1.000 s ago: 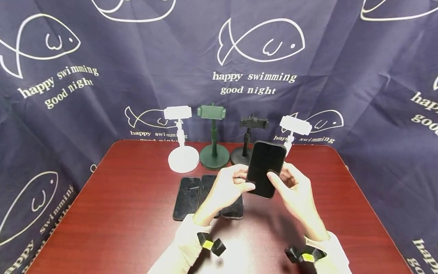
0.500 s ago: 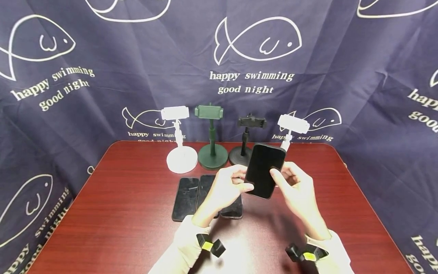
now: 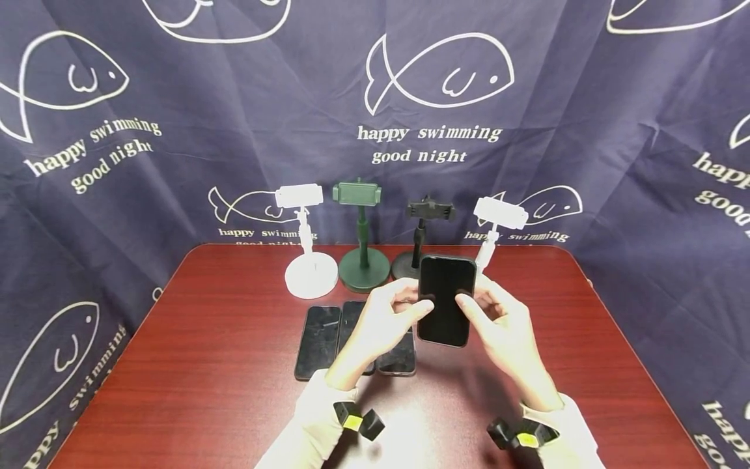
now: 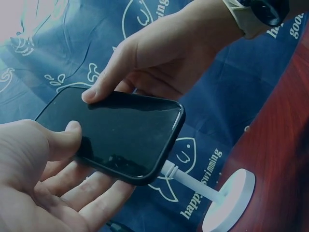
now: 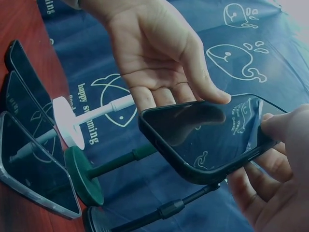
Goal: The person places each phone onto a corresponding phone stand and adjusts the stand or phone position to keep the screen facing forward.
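A person in pale sleeves (image 3: 310, 417), a black wrist camera (image 3: 351, 417) strapped on each arm, holds a dark phone (image 3: 445, 286) above a table. The left hand (image 3: 381, 322) and the right hand (image 3: 506, 326) share the grip, each closed on one long side, thumb on the screen and fingers behind. The phone, tipped to the right half a second ago, now stands nearly straight as seen from the head, its screen toward the person; the left thumb sits higher, about level with the right. The squarer hold suggests a handset being lined up, well balanced between two hands.

Beneath and beside the left arm, a left phone (image 3: 318, 342), a middle phone (image 3: 351, 318) and a right phone (image 3: 396, 358) lie in a row on the reddish table (image 3: 222, 319), the latter two partly hidden. Beyond stand a white stand (image 3: 312, 277), a green stand (image 3: 364, 270), a black stand (image 3: 418, 241) and a second white stand (image 3: 499, 213), before a fish-print curtain (image 3: 293, 111).
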